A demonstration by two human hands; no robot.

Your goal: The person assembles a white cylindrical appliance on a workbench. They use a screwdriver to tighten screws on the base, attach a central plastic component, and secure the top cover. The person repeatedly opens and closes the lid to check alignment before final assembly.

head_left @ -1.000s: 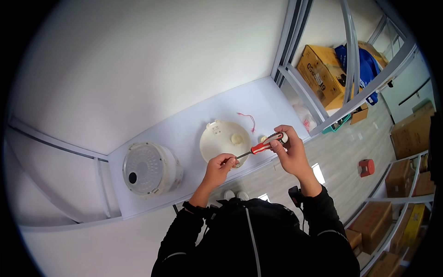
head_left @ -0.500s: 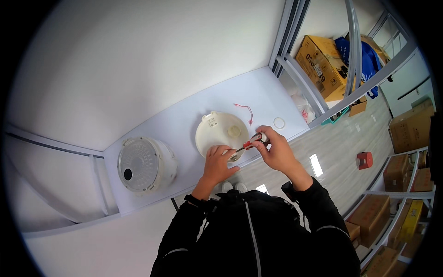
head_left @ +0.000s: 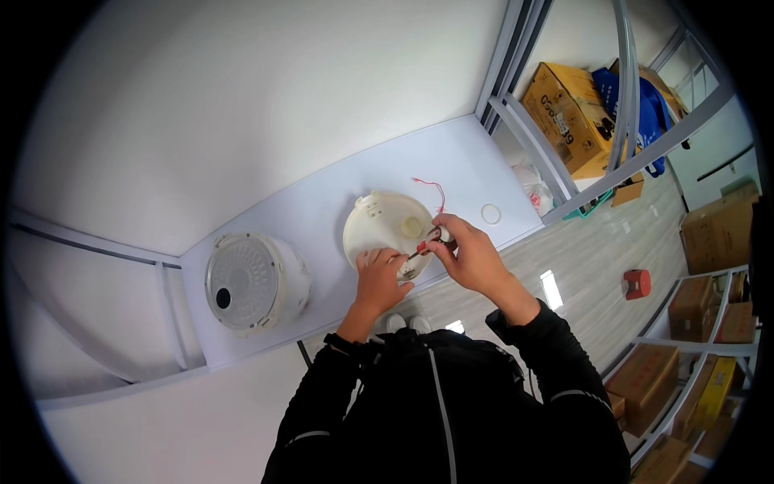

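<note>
A round cream-white plastic lid point(head_left: 375, 230) lies hollow side up near the table's front edge, with a hinge-like bracket at its far rim. My left hand point(head_left: 377, 282) grips its near-left rim, fingers over the edge. In my closed right hand point(head_left: 472, 256) is a screwdriver point(head_left: 423, 248) with a red-and-dark handle. Its shaft slants down toward the lid's near rim, beside my left fingertips. What the tip touches is too small to make out.
A white round appliance body point(head_left: 256, 282) with a grey disc-like face stands at the left. Beyond the lid lie a red wire point(head_left: 434, 190) and a pale ring point(head_left: 490, 214). Metal frame bars border the table; cartons point(head_left: 568, 121) sit beyond them, and a red stool point(head_left: 637, 283) stands on the floor.
My right hand has moved a little left with the screwdriver, whose handle is now closer to the lid. My left fingers have shifted slightly at the rim.
</note>
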